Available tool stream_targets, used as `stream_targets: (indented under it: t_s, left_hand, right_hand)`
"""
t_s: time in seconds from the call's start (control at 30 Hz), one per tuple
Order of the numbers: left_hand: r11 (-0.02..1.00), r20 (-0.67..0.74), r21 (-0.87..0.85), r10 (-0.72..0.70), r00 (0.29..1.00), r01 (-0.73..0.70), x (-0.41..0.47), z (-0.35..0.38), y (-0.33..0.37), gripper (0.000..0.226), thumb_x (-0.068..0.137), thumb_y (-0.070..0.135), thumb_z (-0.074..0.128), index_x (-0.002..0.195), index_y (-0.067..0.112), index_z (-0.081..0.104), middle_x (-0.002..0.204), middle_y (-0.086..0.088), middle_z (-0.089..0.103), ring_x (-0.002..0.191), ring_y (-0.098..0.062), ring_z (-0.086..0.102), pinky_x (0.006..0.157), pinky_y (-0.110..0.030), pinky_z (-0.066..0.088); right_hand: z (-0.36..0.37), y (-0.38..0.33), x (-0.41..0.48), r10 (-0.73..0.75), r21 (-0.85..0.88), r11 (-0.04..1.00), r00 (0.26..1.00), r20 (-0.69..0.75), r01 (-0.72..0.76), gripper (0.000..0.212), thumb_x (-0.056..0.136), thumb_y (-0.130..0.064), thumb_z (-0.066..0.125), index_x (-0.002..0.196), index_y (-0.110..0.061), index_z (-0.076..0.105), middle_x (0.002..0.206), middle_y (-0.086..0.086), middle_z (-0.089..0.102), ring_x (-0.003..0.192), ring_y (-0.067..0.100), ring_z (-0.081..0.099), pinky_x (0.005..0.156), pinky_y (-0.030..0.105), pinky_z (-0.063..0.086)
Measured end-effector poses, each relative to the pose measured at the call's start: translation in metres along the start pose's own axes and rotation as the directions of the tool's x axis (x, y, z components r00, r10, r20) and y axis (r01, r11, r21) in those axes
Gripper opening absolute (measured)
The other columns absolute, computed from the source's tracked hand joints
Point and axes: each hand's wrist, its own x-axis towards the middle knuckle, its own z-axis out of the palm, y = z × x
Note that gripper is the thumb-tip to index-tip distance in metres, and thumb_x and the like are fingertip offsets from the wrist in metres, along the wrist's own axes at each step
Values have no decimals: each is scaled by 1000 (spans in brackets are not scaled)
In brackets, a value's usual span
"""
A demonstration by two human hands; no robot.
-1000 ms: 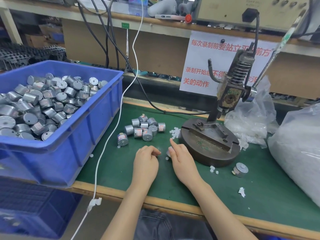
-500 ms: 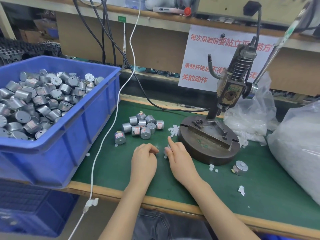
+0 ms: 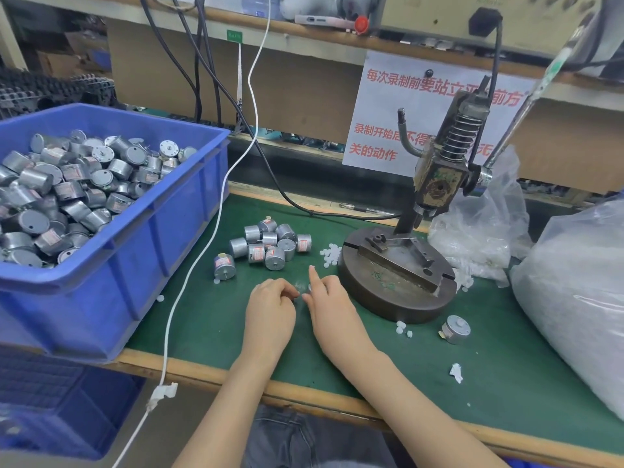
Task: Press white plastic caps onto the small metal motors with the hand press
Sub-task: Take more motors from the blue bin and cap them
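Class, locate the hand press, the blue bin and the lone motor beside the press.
hand press [image 3: 388, 285]: head view, round base.
blue bin [image 3: 175, 238]: head view, side wall.
lone motor [image 3: 457, 327]: head view, top face.

Blue bin [image 3: 169, 238] sitting at green mat's [image 3: 202, 325] left; white cable [image 3: 166, 349] draping over wooden table edge [image 3: 304, 395]; red-lettered sign [image 3: 388, 106] hanging behind.

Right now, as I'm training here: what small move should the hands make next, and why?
Probably seat a motor from the loose cluster on the press base: its fixture looks bare, and the left hand and right hand sit beside it, contents blurred.
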Motion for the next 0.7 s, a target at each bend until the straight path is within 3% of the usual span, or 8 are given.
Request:
stream_targets:
  t_s: [0.2,0.3,0.37,0.43,0.5,0.53,0.6,0.7]
  left_hand:
    - [1000,2,20,8,1000,-8,-1,0,1,30,75,-15,41,82,0,66,88,-10,63,94,-25,52,76,-23,34]
    - [999,20,17,43,999,-43,-3,-2,0,33,75,-13,42,90,5,65,85,-1,59,90,-22,52,81,-27,40]
    - [995,66,19,99,993,-101,-4,-1,1,35,76,-8,47,102,10,62,88,7,53,88,-16,50,86,-30,42]
    - [979,115,77,180,977,-190,-5,1,1,35,79,3,55,112,13,59,101,6,50,97,-16,49,93,-32,40]
    - [939,139,198,258,956,-282,-6,5,-1,37,82,17,59,119,16,55,112,2,48,107,-17,45,96,-29,34]
    - [915,153,241,295,943,-325,-8,7,-1,41,82,23,59,121,17,53,114,3,46,109,-16,43,95,-26,31]
    - [872,187,275,365,912,-405,-11,9,-2,47,81,31,59,125,19,50,116,4,44,110,-14,41,92,-23,28]
    - [840,210,272,424,881,-469,-12,10,-1,47,80,39,60,122,20,50,114,5,45,107,-13,42,90,-23,31]
  right_hand:
    - [1,-2,0,9,-50,999,1000,25,-8,54,103,-32,23,150,-11,6,123,9,38,110,23,41,90,28,36]
    - [-1,1,-5,22,92,996,999,-28,-19,53,102,-33,27,149,-14,13,120,8,42,110,21,42,90,24,32]
    - [-4,3,-7,74,282,958,995,-63,-53,50,101,-31,33,147,-15,23,118,7,46,110,19,45,88,22,31]
    - [-8,5,-7,178,462,880,979,-102,-112,41,99,-28,41,137,-14,42,113,5,54,106,17,50,86,19,32]
    - [-14,8,-9,323,639,750,938,-129,-170,22,95,-29,51,109,-18,64,96,-5,65,91,12,59,81,18,40]
    - [-16,9,-10,388,743,643,916,-105,-187,13,92,-30,55,92,-23,66,81,-12,66,78,9,61,75,18,46]
    - [-20,10,-11,452,860,473,891,-50,-192,16,89,-31,59,75,-26,65,61,-16,63,56,2,58,58,16,47]
    - [-21,9,-11,443,889,414,897,-8,-196,17,87,-33,62,75,-22,66,57,-17,62,52,-2,57,53,12,44]
